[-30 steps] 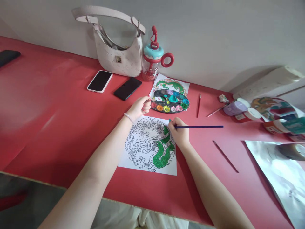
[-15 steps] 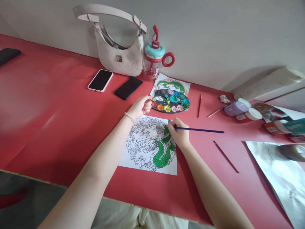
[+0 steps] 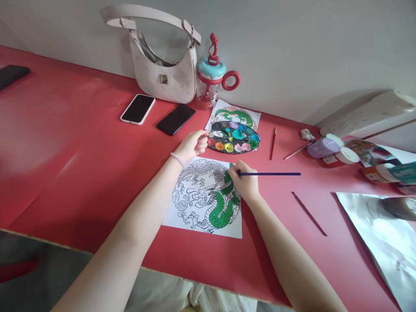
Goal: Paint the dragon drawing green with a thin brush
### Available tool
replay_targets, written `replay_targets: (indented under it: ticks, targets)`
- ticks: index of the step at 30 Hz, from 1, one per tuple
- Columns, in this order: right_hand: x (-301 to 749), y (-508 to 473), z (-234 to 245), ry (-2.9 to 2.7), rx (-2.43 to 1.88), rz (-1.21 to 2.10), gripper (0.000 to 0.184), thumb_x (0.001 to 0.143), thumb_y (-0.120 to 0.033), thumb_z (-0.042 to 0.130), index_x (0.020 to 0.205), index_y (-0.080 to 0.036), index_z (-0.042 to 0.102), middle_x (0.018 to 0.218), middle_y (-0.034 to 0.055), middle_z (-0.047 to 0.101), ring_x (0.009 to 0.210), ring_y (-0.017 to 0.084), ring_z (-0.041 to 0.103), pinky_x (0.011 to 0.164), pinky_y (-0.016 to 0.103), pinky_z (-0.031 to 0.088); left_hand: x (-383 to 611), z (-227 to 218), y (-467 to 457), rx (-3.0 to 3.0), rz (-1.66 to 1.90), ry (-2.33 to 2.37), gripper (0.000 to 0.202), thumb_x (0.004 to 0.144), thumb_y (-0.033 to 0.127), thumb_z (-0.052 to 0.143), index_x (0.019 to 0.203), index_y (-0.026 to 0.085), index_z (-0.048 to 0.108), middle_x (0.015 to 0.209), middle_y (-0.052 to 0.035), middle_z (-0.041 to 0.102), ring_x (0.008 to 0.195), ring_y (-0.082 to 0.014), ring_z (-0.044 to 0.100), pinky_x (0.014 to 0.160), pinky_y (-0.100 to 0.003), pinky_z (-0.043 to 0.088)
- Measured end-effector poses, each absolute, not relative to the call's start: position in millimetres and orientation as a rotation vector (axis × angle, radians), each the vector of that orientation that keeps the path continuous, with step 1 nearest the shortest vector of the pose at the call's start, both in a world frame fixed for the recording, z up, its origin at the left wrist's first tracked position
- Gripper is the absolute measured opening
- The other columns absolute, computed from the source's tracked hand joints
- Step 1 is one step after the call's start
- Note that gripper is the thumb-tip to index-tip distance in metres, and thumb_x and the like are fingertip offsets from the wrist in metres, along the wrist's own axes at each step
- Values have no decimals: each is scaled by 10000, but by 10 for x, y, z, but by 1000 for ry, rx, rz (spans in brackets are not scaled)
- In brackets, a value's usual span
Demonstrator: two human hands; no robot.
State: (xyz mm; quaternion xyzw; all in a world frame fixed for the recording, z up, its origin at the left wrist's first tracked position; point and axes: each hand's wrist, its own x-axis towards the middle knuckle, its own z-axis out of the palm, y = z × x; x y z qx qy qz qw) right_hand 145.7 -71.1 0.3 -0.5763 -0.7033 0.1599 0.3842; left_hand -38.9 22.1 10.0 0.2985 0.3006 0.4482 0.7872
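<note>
My right hand (image 3: 246, 182) is closed round a blue paintbrush (image 3: 273, 174), its handle pointing right. The hand rests at the upper right of a white sheet with a dragon line drawing (image 3: 198, 208). Green paint covers part of the dragon's body on the right side; the rest is black outline. Bent fingers of my left hand (image 3: 194, 145) pinch the left edge of a dark oval paint palette (image 3: 234, 139), just beyond the sheet. Several wells of it hold coloured paint. Under the palette's far side lies another dragon picture (image 3: 232, 113), coloured green and orange. The brush tip is hard to make out.
Behind stand a pale handbag (image 3: 164, 78) and a cup with a red handle (image 3: 209, 82). A white-edged phone (image 3: 138, 109) and a black phone (image 3: 176, 119) lie left. Rightward are thin brushes (image 3: 309, 213), paint jars (image 3: 325, 146) and a silvery sheet (image 3: 367, 234).
The far end of the blue paintbrush has swung slightly left and up, so its handle lies more level. My left hand keeps its place at the palette.
</note>
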Motion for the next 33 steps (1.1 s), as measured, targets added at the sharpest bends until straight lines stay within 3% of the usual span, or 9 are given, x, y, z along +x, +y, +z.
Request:
replay_targets:
  ticks: [33]
  targets:
    - [1460,-720,14,-1779,-1470,461,283,710,-182,466,527,-206,252,467,-71,260,461,65,243,438,205,235,-387,131,207,625,959,659,304,895,176,333,592,177,353,420,104,172,319,-23,149,341,-159,110]
